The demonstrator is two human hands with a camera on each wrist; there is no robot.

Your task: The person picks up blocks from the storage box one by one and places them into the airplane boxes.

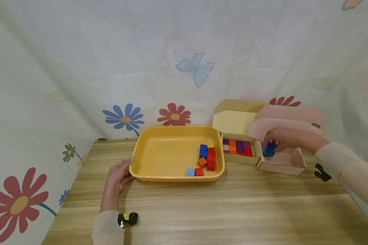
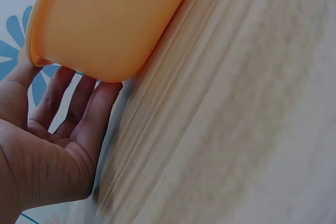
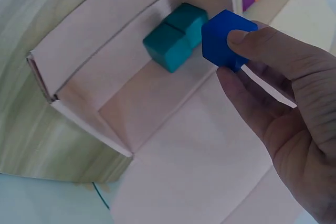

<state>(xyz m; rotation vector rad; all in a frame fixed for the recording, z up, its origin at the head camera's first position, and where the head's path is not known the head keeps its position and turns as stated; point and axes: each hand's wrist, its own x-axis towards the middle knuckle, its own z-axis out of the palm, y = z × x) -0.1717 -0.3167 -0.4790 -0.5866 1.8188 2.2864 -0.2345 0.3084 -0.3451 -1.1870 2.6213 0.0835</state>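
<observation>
At the left end of a yellow tray [image 1: 162, 154], my left hand [image 1: 118, 175] holds its wall, with the thumb at the rim and the fingertips against the outside. My right hand [image 1: 283, 137] pinches a blue cube [image 3: 220, 40] between thumb and fingers over the open pink box [image 1: 280, 166]. Two teal cubes [image 3: 170, 48] lie side by side inside that box. Several loose cubes, red, blue, orange, yellow and light blue, are in the tray's right part, among them a red cube [image 1: 211, 165] and an orange cube [image 1: 202, 162].
Between tray and pink box stands an open cream box [image 1: 242, 159] with rows of purple, orange and red cubes. Both box lids, cream [image 1: 234, 121] and pink [image 1: 282, 126], stand raised at the back. A flowered curtain [image 1: 184, 95] hangs behind the wooden table [image 1: 202, 211].
</observation>
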